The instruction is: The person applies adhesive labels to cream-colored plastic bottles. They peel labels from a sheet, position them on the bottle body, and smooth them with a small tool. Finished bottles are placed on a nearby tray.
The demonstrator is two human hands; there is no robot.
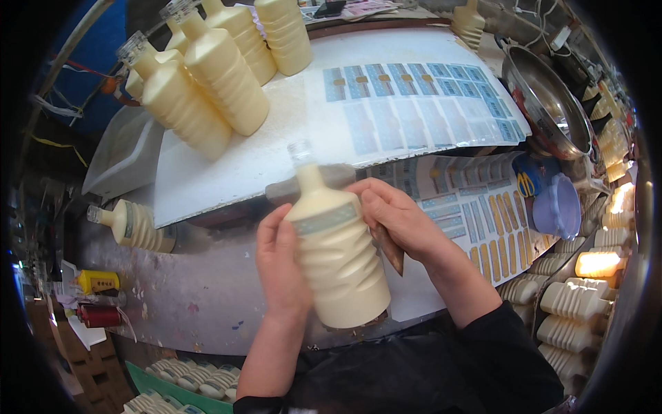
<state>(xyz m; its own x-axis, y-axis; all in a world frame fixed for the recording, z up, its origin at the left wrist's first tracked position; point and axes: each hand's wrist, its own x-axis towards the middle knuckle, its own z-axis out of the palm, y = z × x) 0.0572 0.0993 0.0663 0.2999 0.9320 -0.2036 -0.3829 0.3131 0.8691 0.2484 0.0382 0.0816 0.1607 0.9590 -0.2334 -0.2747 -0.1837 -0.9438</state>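
A cream-coloured ribbed bottle (341,276) with a see-through threaded neck stands slightly tilted in front of me. Around its shoulder runs a pale green-grey label strip (324,221). My left hand (281,265) grips the bottle's left side, thumb lying near the strip's end. At the other side, the fingers of my right hand (400,217) touch the bottle near the strip. That hand also holds a flat brown pointed tool (390,252), its tip facing down; its upper part is hidden in the palm.
Several similar bottles (227,90) stand on the raised white board (296,103) at the back left; one bottle (134,224) lies below. Label sheets (420,103) cover the board's right. A metal basin (552,103), purple bucket (557,207) and yellow-handled scissors (525,183) are at right.
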